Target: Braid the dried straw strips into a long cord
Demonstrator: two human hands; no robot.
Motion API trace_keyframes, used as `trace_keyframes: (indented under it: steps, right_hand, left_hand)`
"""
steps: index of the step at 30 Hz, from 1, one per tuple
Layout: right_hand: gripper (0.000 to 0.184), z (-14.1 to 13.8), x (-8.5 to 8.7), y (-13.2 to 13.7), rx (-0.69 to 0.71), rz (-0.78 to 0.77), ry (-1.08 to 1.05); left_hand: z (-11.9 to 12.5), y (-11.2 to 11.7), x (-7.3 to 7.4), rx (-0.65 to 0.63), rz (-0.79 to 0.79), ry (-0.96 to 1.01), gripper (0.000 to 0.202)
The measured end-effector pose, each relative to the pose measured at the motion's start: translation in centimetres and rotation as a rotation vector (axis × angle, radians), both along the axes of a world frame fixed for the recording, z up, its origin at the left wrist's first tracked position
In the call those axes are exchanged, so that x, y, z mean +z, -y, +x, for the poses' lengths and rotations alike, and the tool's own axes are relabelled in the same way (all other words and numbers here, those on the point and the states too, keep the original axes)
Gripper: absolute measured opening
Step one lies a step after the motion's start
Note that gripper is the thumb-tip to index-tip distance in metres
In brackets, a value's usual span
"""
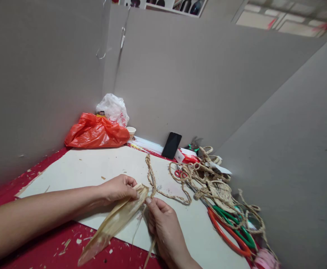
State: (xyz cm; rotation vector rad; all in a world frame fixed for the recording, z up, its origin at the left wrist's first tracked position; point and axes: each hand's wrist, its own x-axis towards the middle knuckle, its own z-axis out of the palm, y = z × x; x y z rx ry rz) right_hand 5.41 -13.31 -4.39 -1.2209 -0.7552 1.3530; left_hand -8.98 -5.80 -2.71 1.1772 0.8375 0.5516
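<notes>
My left hand (121, 189) pinches the upper end of a pale, dry corn husk (115, 220), which hangs down toward the table's front edge. Close beside it, my right hand (165, 224) has thumb and forefinger pressed together on the near end of a braided husk cord (151, 175). Thin loose strands trail below the right fingers. From between the hands the cord runs up the white board, and a stretch of it curves off to the right toward a tangled heap of cord (216, 186). My fingers partly hide the spot where husk and cord meet.
A white board (102, 164) lies on a red, scrap-strewn tabletop (59, 246). Scissors with orange and green handles (227, 231), small red scissors (180, 173) and pliers (194, 145) lie right. A phone (171, 145) leans at the back; a red plastic bag (96, 132) and paper cup (131, 131) stand left.
</notes>
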Motion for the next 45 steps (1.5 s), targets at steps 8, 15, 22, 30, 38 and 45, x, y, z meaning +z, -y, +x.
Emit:
trace_keyframes:
  steps: [8,15,22,30,38,45]
  right_hand:
    - [0.024,0.3,-1.0,-0.2,0.079,0.058,-0.037]
    - [0.022,0.2,-0.9,-0.2,0.064,0.036,-0.057]
    - [0.029,0.3,-0.3,-0.3,0.006,-0.023,-0.007]
    - [0.032,0.8,-0.5,-0.5,-0.023,-0.070,0.070]
    - [0.032,0.6,-0.5,-0.3,-0.024,-0.057,0.045]
    - [0.031,0.1,-0.3,0.5,0.046,-0.018,-0.035]
  left_hand:
    - [0.6,0.7,-0.5,0.000,0.027,0.016,0.020]
    - [0.9,1.3,-0.3,0.055,0.009,0.073,0.021]
    - [0.5,1.9,2.6,0.046,0.057,0.158,0.023]
    - [-5.4,1.1,12.4,0.428,0.799,0.013,0.012]
    - [-10.3,-5.4,10.8,0.426,1.167,-1.381,0.021]
    - [-2.6,-1.2,5.2,-0.043,0.922,-0.656,0.031]
